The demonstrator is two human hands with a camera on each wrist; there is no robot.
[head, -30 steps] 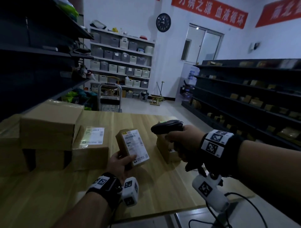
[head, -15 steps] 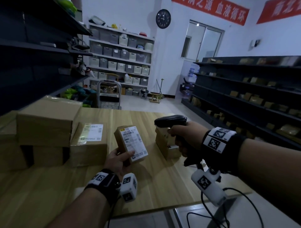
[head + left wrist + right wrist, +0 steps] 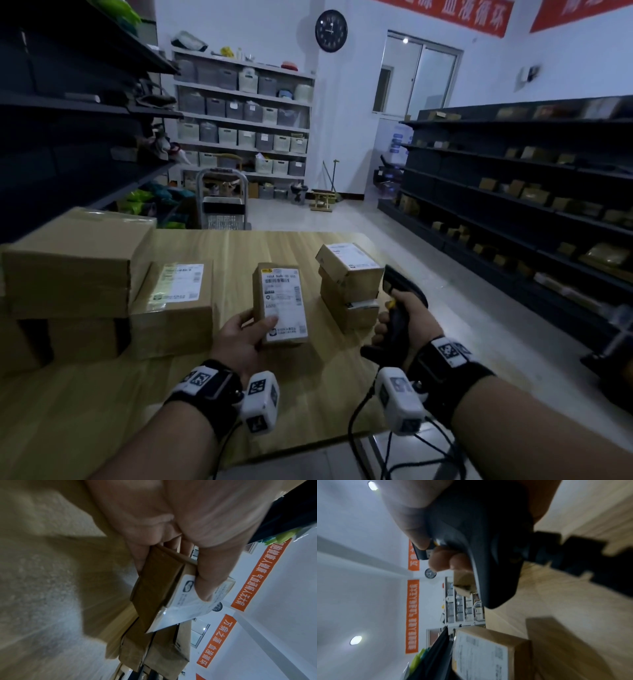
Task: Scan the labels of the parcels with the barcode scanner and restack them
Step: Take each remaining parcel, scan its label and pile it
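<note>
My left hand point(image 3: 245, 334) grips a small brown parcel point(image 3: 279, 303) above the wooden table point(image 3: 102, 411), its white barcode label facing up, thumb pressed on the label's lower edge. The left wrist view shows the same small parcel point(image 3: 164, 588) pinched between thumb and fingers point(image 3: 209, 574). My right hand point(image 3: 407, 318) holds the black barcode scanner point(image 3: 399, 291) by its handle, to the right of the parcel, its head pointing away. The right wrist view shows the scanner point(image 3: 484, 547) wrapped by my fingers. Just behind the scanner sit two small stacked labelled parcels point(image 3: 349, 284).
A medium labelled box point(image 3: 174, 305) sits left of centre, beside larger stacked cartons point(image 3: 75, 260) at the table's left. The scanner's cable point(image 3: 394, 455) hangs off the front edge. Dark shelving lines both sides; a trolley point(image 3: 222, 205) stands beyond the table.
My right hand has drawn the scanner down and to the right, away from over the label. The parcel in my left hand has turned more upright and straight.
</note>
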